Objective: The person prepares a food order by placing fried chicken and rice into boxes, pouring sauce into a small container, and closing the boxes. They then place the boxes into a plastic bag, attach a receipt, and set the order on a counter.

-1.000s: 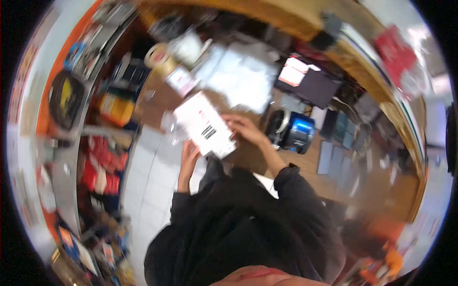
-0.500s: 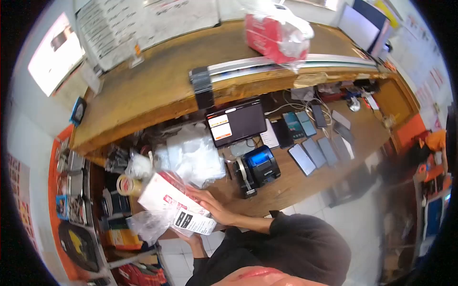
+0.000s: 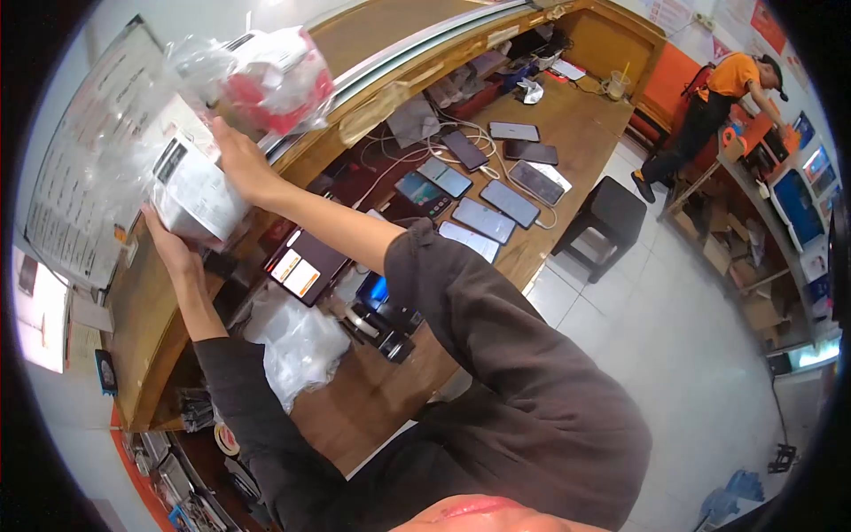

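A white box (image 3: 199, 191) with a printed label, wrapped in clear plastic, is held up over the raised wooden counter. My right hand (image 3: 241, 164) grips its right side, fingers curled over the edge. Under its lower left side, my left hand (image 3: 168, 241) supports it, with part of the fingers behind the box. Loose plastic spreads off its left end. Just beyond it stands a red-and-white package (image 3: 277, 89), also plastic-wrapped, and the two overlap in this view.
Several phones (image 3: 483, 220) and white cables lie on the lower desk. A tablet (image 3: 301, 266), a black printer (image 3: 377, 297) and plastic bags (image 3: 301, 341) are below my arms. A black stool (image 3: 607, 217) stands right. A person in orange (image 3: 731, 84) bends over shelving.
Both hands have raised the box from beside the lower desk up to the raised counter, next to the red-and-white package. My view has turned, bringing the person in orange fully into sight.
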`<state>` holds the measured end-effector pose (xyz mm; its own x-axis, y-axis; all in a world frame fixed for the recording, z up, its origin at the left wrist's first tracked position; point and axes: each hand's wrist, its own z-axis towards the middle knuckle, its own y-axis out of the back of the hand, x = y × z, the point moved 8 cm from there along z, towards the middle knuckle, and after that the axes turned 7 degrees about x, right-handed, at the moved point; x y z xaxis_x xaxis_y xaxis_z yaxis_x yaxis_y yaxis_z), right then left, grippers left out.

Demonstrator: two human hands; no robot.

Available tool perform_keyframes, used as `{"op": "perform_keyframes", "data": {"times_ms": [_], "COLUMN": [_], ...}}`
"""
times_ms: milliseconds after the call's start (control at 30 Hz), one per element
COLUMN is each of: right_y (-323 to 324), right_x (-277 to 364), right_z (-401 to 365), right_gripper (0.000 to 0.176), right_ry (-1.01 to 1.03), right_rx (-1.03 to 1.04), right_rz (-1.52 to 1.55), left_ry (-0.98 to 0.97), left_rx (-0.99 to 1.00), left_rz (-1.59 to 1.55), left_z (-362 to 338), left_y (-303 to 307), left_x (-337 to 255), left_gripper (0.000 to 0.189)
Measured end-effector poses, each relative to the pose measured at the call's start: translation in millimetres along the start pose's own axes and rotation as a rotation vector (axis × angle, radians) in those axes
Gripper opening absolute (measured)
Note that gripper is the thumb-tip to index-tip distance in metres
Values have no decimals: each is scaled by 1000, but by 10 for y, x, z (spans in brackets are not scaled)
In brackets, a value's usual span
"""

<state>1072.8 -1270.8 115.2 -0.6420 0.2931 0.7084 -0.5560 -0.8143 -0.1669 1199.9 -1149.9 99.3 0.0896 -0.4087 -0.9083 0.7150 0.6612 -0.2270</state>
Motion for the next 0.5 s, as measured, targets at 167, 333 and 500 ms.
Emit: {"op": "perform_keyframes", "data": {"times_ms": [167,333,500], "right_y": [413,1215,2720], "right_x": [-6,35,-948], "right_z": [-34,-1269,-3006], "right_gripper": [49,43,25], "right_ry": [57,-133,-658], "right_rx": [51,225,-61], "right_rz": [43,23,21], "left_ry": [-248,-251,-1066], "left_rx": [-115,-246,-163], "left_rz": [148,306,780], "left_z": [436,709,-156], "left_y": [-154,33,-531], "left_x": [111,354,-939], "left_gripper": [62,60,65]}}
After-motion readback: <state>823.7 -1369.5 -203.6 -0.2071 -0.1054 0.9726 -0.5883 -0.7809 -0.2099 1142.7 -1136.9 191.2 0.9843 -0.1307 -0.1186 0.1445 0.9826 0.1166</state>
